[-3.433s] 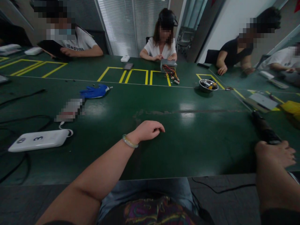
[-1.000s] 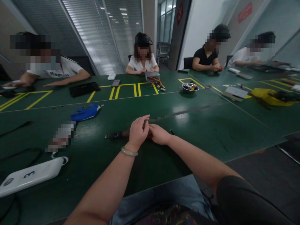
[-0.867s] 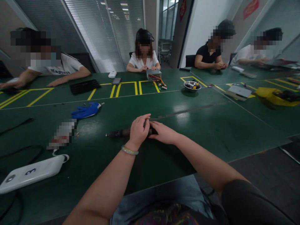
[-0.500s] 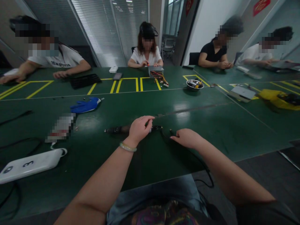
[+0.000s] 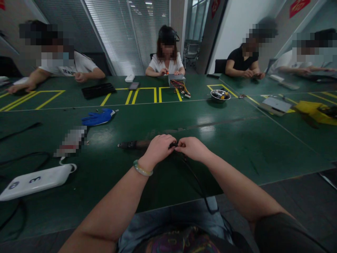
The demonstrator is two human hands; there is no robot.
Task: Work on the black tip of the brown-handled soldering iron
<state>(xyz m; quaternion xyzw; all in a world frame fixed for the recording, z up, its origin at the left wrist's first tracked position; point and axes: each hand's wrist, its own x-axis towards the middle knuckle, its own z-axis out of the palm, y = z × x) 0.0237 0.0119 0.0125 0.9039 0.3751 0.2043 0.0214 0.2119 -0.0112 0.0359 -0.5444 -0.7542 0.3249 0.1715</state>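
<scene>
A dark, slim electric screwdriver (image 5: 135, 144) lies across the green table in front of me, its tip pointing left. My left hand (image 5: 162, 146) is wrapped over its right-hand end, hiding that part. Close against it, my right hand (image 5: 191, 147) pinches the end of a black cable (image 5: 196, 175) at the tool's rear. The fingers cover the joint, so I cannot tell whether the plug is seated. From there the cable runs down over the table edge towards my lap.
Left of me are a blue glove (image 5: 99, 117), a phone (image 5: 72, 140) and a white power bank (image 5: 37, 181) with cords. Across the table, several people sit. One handles a metal box (image 5: 176, 80) with coloured wires. A metal bowl (image 5: 220, 96) holds small parts.
My right hand has moved left with the cable end, up to the rear of the screwdriver and against my left hand. The left hand still covers the tool.
</scene>
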